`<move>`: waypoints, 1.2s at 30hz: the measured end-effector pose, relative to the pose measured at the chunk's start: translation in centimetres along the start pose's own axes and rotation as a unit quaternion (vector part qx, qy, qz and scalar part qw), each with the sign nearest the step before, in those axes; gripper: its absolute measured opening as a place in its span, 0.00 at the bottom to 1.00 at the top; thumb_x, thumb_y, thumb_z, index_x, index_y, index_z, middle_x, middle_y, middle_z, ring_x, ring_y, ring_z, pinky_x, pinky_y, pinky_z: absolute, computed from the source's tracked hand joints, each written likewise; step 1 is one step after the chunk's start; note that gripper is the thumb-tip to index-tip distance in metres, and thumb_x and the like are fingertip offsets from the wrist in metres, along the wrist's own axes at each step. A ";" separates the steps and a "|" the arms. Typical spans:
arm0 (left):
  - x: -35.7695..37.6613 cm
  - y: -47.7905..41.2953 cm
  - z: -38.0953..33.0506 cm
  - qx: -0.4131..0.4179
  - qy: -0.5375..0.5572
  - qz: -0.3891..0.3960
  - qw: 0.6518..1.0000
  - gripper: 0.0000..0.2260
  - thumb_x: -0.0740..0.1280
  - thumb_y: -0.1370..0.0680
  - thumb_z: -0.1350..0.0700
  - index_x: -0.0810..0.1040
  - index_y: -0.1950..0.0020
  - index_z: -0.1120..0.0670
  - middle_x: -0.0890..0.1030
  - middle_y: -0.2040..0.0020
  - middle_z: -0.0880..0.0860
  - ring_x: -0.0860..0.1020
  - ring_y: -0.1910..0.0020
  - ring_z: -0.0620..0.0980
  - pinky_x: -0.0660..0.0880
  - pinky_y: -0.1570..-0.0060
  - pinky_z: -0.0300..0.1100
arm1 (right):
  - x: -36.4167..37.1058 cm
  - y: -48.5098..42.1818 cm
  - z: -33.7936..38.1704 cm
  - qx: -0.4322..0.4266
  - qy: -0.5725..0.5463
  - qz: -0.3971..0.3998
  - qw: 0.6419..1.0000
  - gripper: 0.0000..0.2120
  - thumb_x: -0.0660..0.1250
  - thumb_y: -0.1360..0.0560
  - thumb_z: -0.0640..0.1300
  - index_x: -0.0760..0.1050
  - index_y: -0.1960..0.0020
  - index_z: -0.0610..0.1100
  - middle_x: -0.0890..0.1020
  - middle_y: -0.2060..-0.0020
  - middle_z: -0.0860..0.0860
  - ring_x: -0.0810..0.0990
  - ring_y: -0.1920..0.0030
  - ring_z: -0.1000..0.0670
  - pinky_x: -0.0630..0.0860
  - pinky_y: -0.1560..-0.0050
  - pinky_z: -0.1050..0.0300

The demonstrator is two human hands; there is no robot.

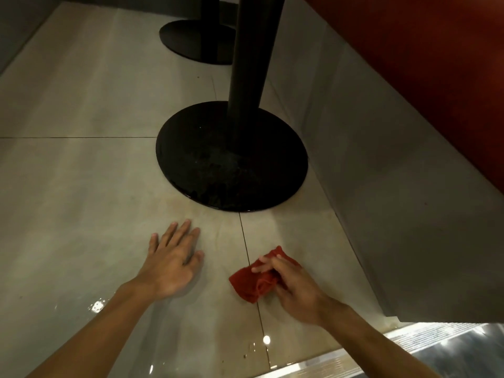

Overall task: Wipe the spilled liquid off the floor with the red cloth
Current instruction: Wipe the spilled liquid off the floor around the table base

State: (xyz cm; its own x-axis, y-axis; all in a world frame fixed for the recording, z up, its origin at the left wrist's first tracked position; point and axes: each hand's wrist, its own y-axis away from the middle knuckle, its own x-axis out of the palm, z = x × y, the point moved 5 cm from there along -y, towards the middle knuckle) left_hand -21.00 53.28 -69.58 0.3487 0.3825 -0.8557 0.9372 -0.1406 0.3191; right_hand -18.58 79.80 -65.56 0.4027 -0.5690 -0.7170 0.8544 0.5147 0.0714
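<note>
The left hand (170, 264) lies flat and empty on the tiled floor (81, 186), while the right hand (291, 287) bunches the red cloth (252, 285) in its grip, the faint wet smear (218, 227) just beyond, toward the black table base (231, 156).

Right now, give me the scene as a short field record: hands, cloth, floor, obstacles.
left hand: flat on the floor, fingers spread, holds nothing
right hand: grip closed on the red cloth
red cloth: bunched, down at the floor beside a tile joint
floor: pale tiles, wet sheen and droplets near the left forearm
obstacles: round black table base just beyond the hands, a second base farther off
</note>
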 end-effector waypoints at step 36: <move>2.4 5.9 1.3 -0.047 0.006 -0.019 0.999 0.26 0.45 0.19 0.40 0.47 0.22 0.42 0.39 0.22 0.41 0.35 0.24 0.43 0.34 0.27 0.52 | 2.9 7.9 3.0 -0.107 0.123 0.182 0.970 0.28 0.65 0.35 0.35 0.77 0.40 0.60 0.68 0.33 0.57 0.49 0.23 0.58 0.51 0.24 0.41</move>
State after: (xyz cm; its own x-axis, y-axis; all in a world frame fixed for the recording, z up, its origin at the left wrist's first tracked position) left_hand -14.61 52.20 -70.22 0.3122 0.3977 -0.8628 0.9454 -0.0405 0.3235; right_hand -9.70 80.31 -64.98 0.5527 -0.1677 -0.8163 0.5718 0.7890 0.2250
